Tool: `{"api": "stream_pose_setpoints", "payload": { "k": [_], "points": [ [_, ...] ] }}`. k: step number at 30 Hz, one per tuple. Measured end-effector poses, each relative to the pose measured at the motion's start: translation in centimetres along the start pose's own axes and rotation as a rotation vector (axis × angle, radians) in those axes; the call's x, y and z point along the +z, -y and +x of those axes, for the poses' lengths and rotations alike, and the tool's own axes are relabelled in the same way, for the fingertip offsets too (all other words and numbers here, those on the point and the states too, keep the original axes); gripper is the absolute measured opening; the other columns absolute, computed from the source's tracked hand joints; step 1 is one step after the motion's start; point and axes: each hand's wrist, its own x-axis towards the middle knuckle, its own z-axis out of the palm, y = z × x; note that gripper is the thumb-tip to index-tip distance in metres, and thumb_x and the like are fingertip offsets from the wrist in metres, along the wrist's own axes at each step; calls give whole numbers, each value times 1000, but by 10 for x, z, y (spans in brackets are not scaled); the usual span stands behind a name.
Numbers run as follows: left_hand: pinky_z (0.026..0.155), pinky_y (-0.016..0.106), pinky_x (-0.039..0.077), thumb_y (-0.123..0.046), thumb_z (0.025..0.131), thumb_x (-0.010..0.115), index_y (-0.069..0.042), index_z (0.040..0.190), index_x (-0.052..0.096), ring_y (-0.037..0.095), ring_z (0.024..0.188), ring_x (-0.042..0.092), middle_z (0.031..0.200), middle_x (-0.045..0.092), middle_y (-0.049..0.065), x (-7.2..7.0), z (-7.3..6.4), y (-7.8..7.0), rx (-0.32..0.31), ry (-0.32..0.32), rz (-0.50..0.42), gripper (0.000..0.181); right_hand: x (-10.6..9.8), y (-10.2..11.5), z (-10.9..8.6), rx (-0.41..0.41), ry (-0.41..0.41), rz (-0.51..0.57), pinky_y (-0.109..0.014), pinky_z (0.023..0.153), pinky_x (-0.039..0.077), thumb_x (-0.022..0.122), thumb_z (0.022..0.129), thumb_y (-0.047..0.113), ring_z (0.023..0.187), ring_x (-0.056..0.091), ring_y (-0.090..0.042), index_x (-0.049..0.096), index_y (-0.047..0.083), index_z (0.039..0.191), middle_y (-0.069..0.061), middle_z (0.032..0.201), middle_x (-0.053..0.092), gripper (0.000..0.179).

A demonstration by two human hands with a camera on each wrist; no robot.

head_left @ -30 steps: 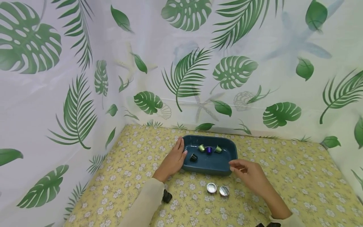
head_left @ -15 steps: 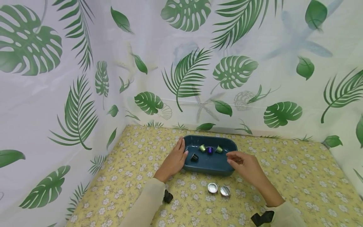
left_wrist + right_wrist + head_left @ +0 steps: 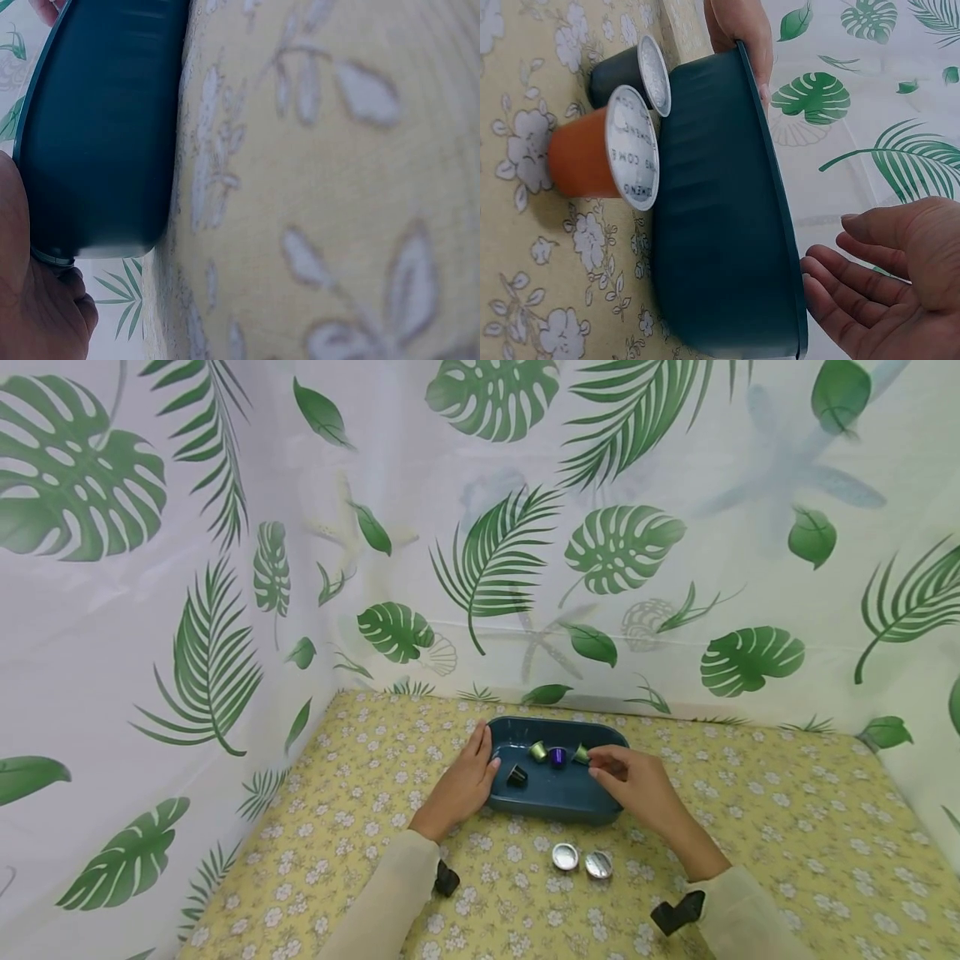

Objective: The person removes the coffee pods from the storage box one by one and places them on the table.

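Observation:
A dark teal dish (image 3: 558, 795) stands on the table with several coffee capsules in it: a green capsule (image 3: 537, 751), a blue capsule (image 3: 557, 758), a second green capsule (image 3: 581, 752) and a black capsule (image 3: 517, 775). My left hand (image 3: 461, 785) holds the dish's left end, thumb over the rim and fingers along the outside. Over the right end of the dish reaches my right hand (image 3: 637, 783), its fingertips close to the second green capsule; contact is unclear. In the right wrist view its thumb and loosely bent fingers are apart, with nothing visible between them.
In front of the dish, an orange capsule (image 3: 581, 156) and a dark capsule (image 3: 615, 79) stand with silver lids up. Yellow floral cloth (image 3: 360, 827) covers the table. Leaf-printed white sheets (image 3: 480, 677) rise behind and at the left.
My right hand has moved left from the dish's right rim, over the inside, to beside the right green capsule. My left hand stays on the dish's left end.

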Motion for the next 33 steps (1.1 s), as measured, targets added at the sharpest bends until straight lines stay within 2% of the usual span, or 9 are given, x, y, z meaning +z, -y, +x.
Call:
{"api": "stream_pose_setpoints", "payload": {
  "k": [5, 11, 17, 21, 23, 29, 33],
  "points": [
    [123, 42, 21, -36, 114, 29, -9, 163, -1, 18, 156, -2, 168, -18, -1, 0, 0, 1, -3, -2, 0, 64, 3, -2, 6, 0, 3, -22, -34, 75, 58, 71, 96, 8, 88, 69, -20, 70, 2, 124, -7, 104, 74, 29],
    [123, 43, 20, -36, 114, 28, -9, 163, -1, 19, 156, -2, 168, -17, 0, -1, -1, 0, -1, -5, 12, 63, 9, -5, 16, 5, 15, -55, -35, 71, 56, 72, 95, 8, 84, 67, -22, 69, 0, 125, -11, 104, 73, 32],
    [123, 44, 21, -35, 114, 29, -8, 163, 0, 21, 156, -1, 169, -17, 1, -1, -1, 0, 3, -12, 12, 63, 14, -10, 23, -1, 52, -130, -43, 75, 58, 74, 94, 10, 96, 68, -30, 66, -4, 130, -20, 119, 69, 39],
    [123, 44, 20, -35, 114, 28, -7, 163, 0, 21, 156, -2, 168, -18, 1, -1, -1, 0, 5, 0, 5, 63, 16, -12, 25, 23, 93, -177, -41, 69, 53, 74, 94, 11, 85, 65, -25, 64, -5, 132, -23, 120, 68, 42],
    [123, 44, 20, -35, 114, 28, -7, 163, -1, 21, 156, -2, 168, -18, 1, -2, -1, 0, 9, 4, 4, 63, 17, -12, 26, 28, 108, -195, -40, 68, 52, 74, 94, 11, 85, 64, -25, 64, -6, 132, -23, 121, 67, 43],
    [123, 43, 20, -35, 114, 28, -7, 163, 0, 22, 156, -1, 168, -17, 2, -2, 0, 0, 15, -1, 17, 63, 19, -13, 31, 24, 137, -229, -51, 81, 55, 73, 95, 11, 105, 65, -37, 63, -6, 133, -25, 126, 65, 43],
    [123, 44, 20, -35, 114, 29, -6, 163, 1, 22, 156, -1, 168, -17, 3, -1, -1, -1, 13, 5, 15, 64, 22, -14, 34, 37, 158, -268, -55, 89, 54, 72, 95, 13, 112, 64, -40, 62, -5, 133, -25, 128, 64, 44]
  ]
}}
